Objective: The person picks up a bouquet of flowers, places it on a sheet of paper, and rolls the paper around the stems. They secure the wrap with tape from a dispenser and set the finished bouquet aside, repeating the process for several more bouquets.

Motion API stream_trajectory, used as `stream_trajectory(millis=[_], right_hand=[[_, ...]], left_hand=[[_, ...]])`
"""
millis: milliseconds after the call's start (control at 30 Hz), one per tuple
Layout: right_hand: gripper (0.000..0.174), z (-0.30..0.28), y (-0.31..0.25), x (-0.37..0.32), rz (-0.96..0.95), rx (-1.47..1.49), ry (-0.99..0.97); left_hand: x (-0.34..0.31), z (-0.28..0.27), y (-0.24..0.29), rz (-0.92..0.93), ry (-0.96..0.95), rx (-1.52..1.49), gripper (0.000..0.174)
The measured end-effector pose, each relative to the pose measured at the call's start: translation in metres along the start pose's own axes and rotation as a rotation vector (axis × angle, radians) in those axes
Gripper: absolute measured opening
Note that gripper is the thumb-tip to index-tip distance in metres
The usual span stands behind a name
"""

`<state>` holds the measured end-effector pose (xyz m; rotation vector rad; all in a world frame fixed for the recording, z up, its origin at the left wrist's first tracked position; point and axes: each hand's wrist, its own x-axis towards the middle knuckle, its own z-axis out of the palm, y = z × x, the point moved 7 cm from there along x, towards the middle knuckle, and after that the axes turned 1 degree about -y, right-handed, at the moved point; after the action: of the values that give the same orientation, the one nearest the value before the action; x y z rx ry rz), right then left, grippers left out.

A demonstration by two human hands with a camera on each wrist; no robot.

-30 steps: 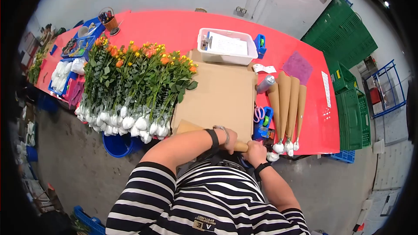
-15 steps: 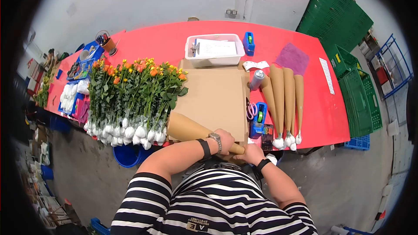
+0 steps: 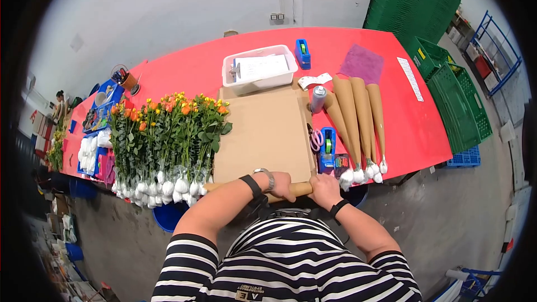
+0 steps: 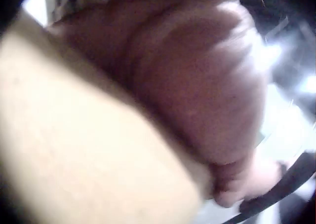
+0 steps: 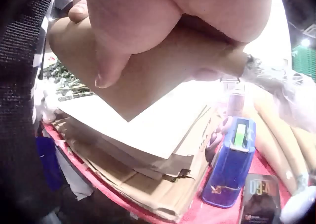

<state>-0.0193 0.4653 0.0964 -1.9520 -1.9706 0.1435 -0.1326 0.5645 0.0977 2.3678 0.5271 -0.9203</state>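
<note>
A brown kraft paper cone [image 3: 301, 189] lies sideways in both hands at the table's front edge. My left hand [image 3: 278, 185] wraps round its middle; the wide end is mostly hidden behind the left forearm. Close to the narrow end, my right hand [image 3: 325, 190] grips the paper. In the right wrist view, clear plastic wrapping [image 5: 281, 78] sticks out of that narrow end, and a pointed paper corner hangs below the right hand's fingers. The left wrist view is filled by the pale paper [image 4: 84, 140] and the left hand [image 4: 197, 85]. What the cone contains is hidden.
Kraft sheets [image 3: 263, 134] are stacked ahead of me. Orange and yellow flower bunches [image 3: 168, 140] lie left. Rightward are pink-handled scissors [image 3: 316, 140], a blue tape dispenser [image 3: 326, 151], a phone [image 3: 342, 163], a spray can [image 3: 318, 99] and wrapped paper cones [image 3: 356, 117]. A white bin [image 3: 260, 83] stands behind.
The cone has swung more level along the table edge, its wide end dropping behind the left forearm. Both hands keep hold of it. The head view has shifted.
</note>
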Motion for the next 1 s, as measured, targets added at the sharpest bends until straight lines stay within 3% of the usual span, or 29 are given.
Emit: stream_trajectory(millis=[33, 67, 133, 167, 200, 267, 300, 367, 467, 500, 533, 600, 667, 733, 767, 867, 900, 933, 1000], right_hand=[[0.028, 0.003, 0.002, 0.002, -0.015, -0.011, 0.028], [0.028, 0.006, 0.006, 0.001, -0.008, -0.008, 0.029], [0.028, 0.012, 0.003, 0.003, -0.024, 0.014, -0.011], [0.028, 0.023, 0.007, 0.003, 0.056, 0.053, -0.146], [0.028, 0.021, 0.005, 0.005, 0.066, 0.058, -0.144], [0.030, 0.042, 0.011, -0.002, 0.266, 0.101, -0.520], [0.030, 0.044, 0.011, -0.005, 0.281, 0.107, -0.519], [0.030, 0.015, -0.002, 0.000, 0.035, 0.019, -0.048], [0.030, 0.013, 0.004, 0.005, 0.008, 0.027, -0.031], [0.031, 0.017, 0.007, 0.005, 0.038, 0.002, -0.063], [0.034, 0.028, 0.014, 0.007, 0.130, 0.006, -0.226], [0.045, 0.040, 0.019, 0.005, 0.242, 0.152, -0.429], [0.047, 0.047, 0.020, 0.000, 0.268, 0.230, -0.503], [0.044, 0.039, 0.014, 0.002, 0.151, 0.139, -0.335], [0.039, 0.037, 0.011, 0.003, 0.063, 0.079, -0.148], [0.033, 0.032, 0.009, 0.012, 0.045, 0.038, -0.132], [0.035, 0.033, 0.009, 0.014, 0.072, 0.072, -0.273], [0.035, 0.033, 0.008, 0.017, 0.077, 0.080, -0.272], [0.040, 0.049, 0.008, 0.016, 0.122, 0.327, -0.518]], left_hand=[[0.001, 0.011, -0.002, 0.001, -0.133, -0.185, 0.057], [0.003, 0.015, -0.002, 0.002, -0.139, -0.180, 0.057], [-0.006, 0.004, 0.001, -0.064, 0.065, 0.054, 0.059], [-0.003, 0.004, 0.001, -0.041, 0.223, 0.170, 0.060], [-0.004, 0.002, 0.002, -0.037, 0.215, 0.176, 0.060], [-0.001, -0.001, 0.005, -0.007, 0.122, 0.238, 0.059], [0.005, 0.000, -0.001, 0.002, 0.112, 0.245, 0.059], [0.018, 0.026, -0.019, 0.003, -0.181, -0.118, 0.058], [0.019, 0.027, -0.021, 0.026, -0.106, -0.178, 0.061], [-0.001, 0.005, -0.006, -0.062, 0.052, -0.003, 0.060], [0.001, 0.010, -0.003, -0.045, 0.033, 0.012, 0.060], [-0.003, -0.009, 0.012, 0.058, 0.367, 0.356, 0.057], [-0.001, -0.009, 0.015, 0.079, 0.283, 0.369, 0.055], [0.001, -0.004, 0.004, 0.040, 0.158, 0.189, 0.051], [0.011, 0.009, -0.012, 0.008, 0.041, -0.032, 0.052], [0.008, 0.012, -0.015, 0.012, 0.075, -0.113, 0.054], [-0.003, -0.001, -0.001, -0.032, 0.150, 0.058, 0.052], [-0.002, 0.003, 0.003, -0.034, 0.141, 0.062, 0.052], [-0.004, 0.000, 0.013, 0.020, 0.313, 0.272, 0.049]])
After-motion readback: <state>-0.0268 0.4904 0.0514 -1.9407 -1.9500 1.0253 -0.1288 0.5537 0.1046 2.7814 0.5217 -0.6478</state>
